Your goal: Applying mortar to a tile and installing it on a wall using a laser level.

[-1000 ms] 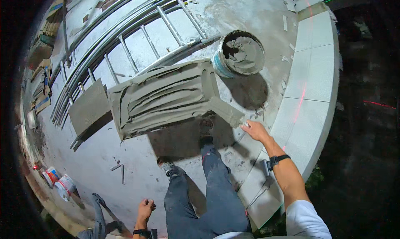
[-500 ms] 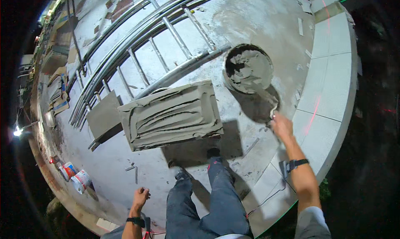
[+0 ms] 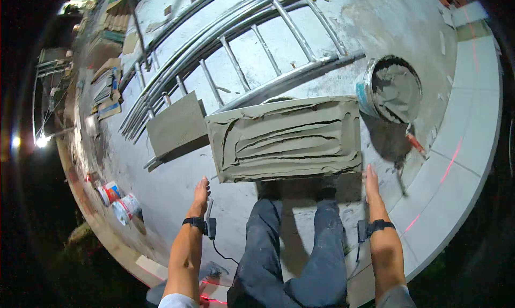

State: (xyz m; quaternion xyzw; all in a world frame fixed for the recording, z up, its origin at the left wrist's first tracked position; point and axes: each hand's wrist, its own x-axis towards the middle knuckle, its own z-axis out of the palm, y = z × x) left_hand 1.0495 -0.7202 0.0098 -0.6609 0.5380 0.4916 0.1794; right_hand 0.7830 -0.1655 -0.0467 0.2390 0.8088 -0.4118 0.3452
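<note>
In front of me lies a rectangular tile (image 3: 351, 107) whose upper face is coated in grey mortar (image 3: 289, 140) with long ridges. My left hand (image 3: 200, 194) is just short of its near left corner, fingers stretched forward and nothing in them. At the near right corner, my right hand (image 3: 371, 182) is also open and empty, its fingers straight and close to the tile's edge. A bucket of grey mortar (image 3: 397, 90) stands beyond my right hand. A trowel's red handle (image 3: 417, 144) sticks out at the bucket's near side; its blade is hidden.
A metal ladder (image 3: 257, 93) lies behind the coated tile. Left of it a bare grey tile (image 3: 177, 126) rests on metal bars. White tiles (image 3: 465, 123) run along the curved right edge, crossed by a red laser line. Two small pails (image 3: 126, 209) stand at the left.
My right hand has let go of the trowel at the bucket and come back to the tile's right corner. My left hand has moved forward to the left corner, and its fingers have straightened.
</note>
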